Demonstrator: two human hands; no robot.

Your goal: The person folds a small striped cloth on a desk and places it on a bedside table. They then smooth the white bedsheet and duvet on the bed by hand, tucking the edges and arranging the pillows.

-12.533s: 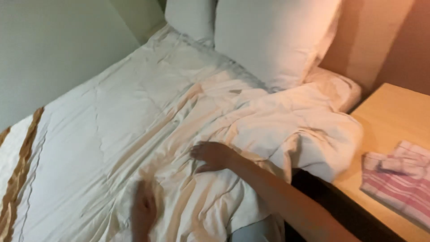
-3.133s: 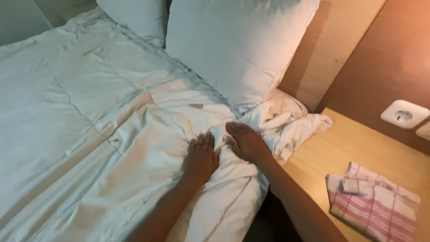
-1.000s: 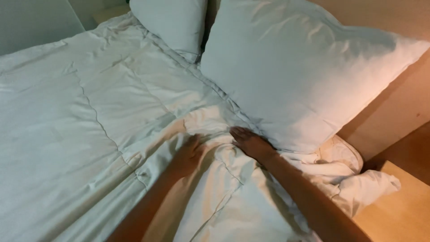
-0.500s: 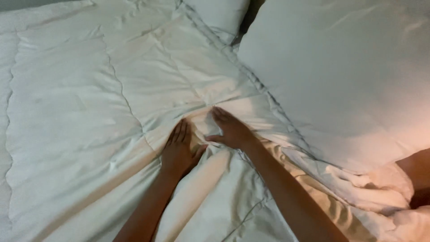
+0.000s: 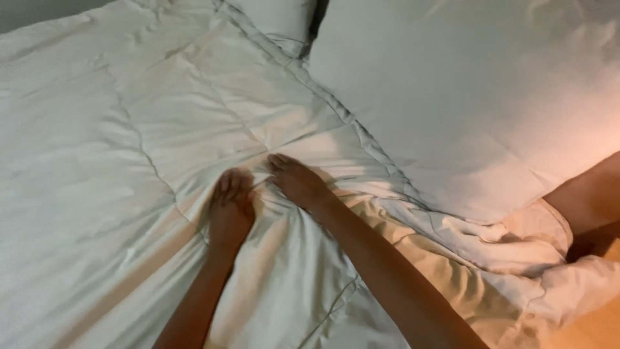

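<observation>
My left hand point(image 5: 231, 208) lies palm down on the white quilted duvet point(image 5: 116, 161), fingers together and pointing away from me, pressing flat and gripping nothing. My right hand point(image 5: 298, 183) rests just beside it, a little farther up the bed, also spread flat on the cloth with nothing closed in it; its fingertips point(image 5: 276, 159) sit at a small pucker of fabric that bunches between the two hands (the thumb sides nearly touch there). The duvet spreads wide to the left of my left hand, crossed by stitched seams and soft creases, and it runs under both forearms toward me.

Just beyond and to the right of my right hand sits a large white pillow point(image 5: 478, 97), its lower edge resting over the duvet. A second, smaller pillow point(image 5: 274, 19) shows beyond my hands at the top, with a dark gap between the two. Right of my right forearm, a rumpled white sheet point(image 5: 516, 252) lies in loose folds, warmer in tone under orange light. No package, label or sign shows anywhere near my hands.
</observation>
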